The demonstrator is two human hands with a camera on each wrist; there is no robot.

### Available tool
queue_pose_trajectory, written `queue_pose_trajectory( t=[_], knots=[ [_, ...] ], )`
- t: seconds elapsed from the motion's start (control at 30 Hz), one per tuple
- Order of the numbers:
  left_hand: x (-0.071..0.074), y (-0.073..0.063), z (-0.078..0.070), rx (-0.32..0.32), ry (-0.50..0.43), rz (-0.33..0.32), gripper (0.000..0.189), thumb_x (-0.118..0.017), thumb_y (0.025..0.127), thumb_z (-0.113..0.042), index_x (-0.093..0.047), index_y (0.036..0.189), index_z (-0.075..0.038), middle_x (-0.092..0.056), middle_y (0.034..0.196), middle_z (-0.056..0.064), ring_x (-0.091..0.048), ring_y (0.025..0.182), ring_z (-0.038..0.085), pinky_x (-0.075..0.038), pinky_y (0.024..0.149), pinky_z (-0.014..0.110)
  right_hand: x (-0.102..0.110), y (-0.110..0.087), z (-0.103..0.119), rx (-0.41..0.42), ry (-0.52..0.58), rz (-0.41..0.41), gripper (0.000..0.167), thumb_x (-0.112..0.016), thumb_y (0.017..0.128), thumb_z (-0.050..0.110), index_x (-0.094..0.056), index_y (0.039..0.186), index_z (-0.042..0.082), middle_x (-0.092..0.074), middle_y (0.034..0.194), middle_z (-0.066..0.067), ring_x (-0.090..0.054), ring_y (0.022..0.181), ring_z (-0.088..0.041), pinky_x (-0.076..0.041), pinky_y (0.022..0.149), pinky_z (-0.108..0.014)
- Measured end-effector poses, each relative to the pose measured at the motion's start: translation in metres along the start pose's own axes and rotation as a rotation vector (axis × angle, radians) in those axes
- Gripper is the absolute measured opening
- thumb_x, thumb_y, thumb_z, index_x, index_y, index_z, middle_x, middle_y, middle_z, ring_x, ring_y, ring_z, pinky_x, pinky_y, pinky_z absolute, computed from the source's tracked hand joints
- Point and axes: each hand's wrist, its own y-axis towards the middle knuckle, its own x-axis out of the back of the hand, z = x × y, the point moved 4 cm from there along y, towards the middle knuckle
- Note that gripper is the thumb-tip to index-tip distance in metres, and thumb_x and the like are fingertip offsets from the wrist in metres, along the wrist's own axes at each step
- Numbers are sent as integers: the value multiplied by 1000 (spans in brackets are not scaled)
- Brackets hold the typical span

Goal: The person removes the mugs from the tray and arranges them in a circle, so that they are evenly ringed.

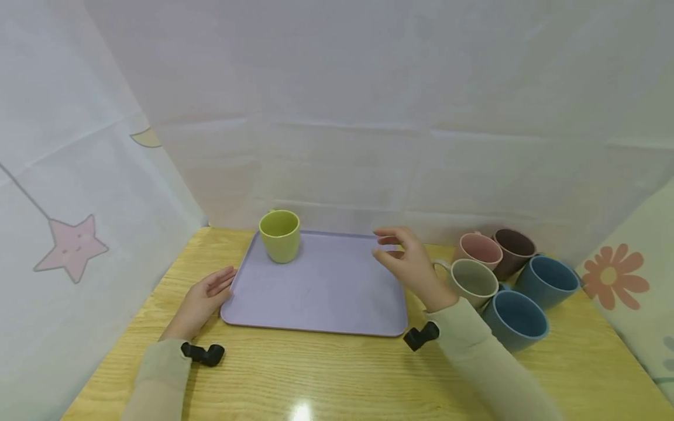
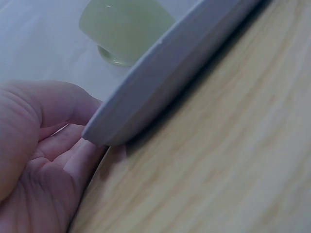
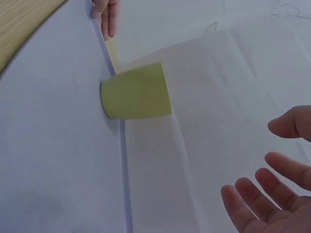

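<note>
A lavender tray (image 1: 326, 292) lies on the wooden table, and a yellow-green mug (image 1: 281, 238) stands upright near its back left corner. My left hand (image 1: 202, 301) is at the tray's left edge; in the left wrist view, the thumb tip meets the rim (image 2: 146, 82) while the other fingers lie beside and below it. Over the tray's right side, my right hand (image 1: 411, 266) is raised, thumb and fingers apart, with nothing between them. In the right wrist view the mug (image 3: 136, 92) stands well apart from those fingers (image 3: 279, 191).
Several mugs cluster on the table right of the tray: a pink one (image 1: 480, 250), a dark brown one (image 1: 513, 251), a grey-beige one (image 1: 474, 280) and two blue ones, one at the front (image 1: 516, 321). White cloth (image 1: 337, 146) hangs close behind the tray.
</note>
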Motion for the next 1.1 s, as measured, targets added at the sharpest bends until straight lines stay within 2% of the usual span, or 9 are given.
queue_pose_trajectory(
  t=[0.17, 0.27, 0.47, 0.7, 0.9, 1.1],
  knots=[
    [0, -1, -1, 2, -5, -1, 63, -55, 105, -5, -24, 159, 2, -31, 161, 23, -29, 147, 40, -43, 97, 8, -40, 22, -9, -5, 47, 51, 40, -74, 90, 5, -64, 128, -1, -60, 129, -15, -62, 115, -35, -58, 92, -38],
    [-1, -1, 0, 7, -4, -1, 63, -55, 104, -4, -25, 159, 2, -31, 161, 24, -30, 147, 39, -43, 97, 8, -63, 33, -13, -12, 66, 58, 42, -75, 88, 4, -64, 127, -1, -60, 129, -16, -61, 117, -35, -58, 93, -39],
    [-1, -2, 2, 2, -3, 4, 63, -56, 104, -5, -25, 158, 3, -31, 160, 25, -30, 147, 39, -43, 97, 8, -102, 50, -25, -58, 99, 35, 44, -77, 88, 6, -62, 129, -1, -61, 130, -15, -60, 117, -29, -56, 96, -39],
    [3, 0, 0, -18, 1, -7, 63, -56, 105, -6, -25, 159, 2, -32, 160, 24, -32, 147, 36, -43, 98, 9, -145, 68, -42, -147, 158, -28, 48, -78, 88, 9, -61, 132, 2, -62, 133, -11, -60, 119, -26, -55, 95, -32],
    [4, 0, -1, -17, -6, 0, 63, -56, 105, -7, -25, 159, 2, -31, 161, 24, -33, 147, 35, -43, 99, 9, -178, 76, -48, -234, 210, -8, 70, -83, 85, 15, -49, 144, 3, -53, 144, -13, -54, 130, -32, -51, 103, -39],
    [1, 2, 2, -6, -7, -1, 63, -57, 105, -8, -26, 159, 1, -32, 161, 23, -34, 147, 33, -43, 99, 9, -198, 82, -43, -276, 177, -10, 86, -87, 82, 20, -39, 152, 7, -45, 151, -11, -47, 136, -33, -44, 109, -42]
  ],
)
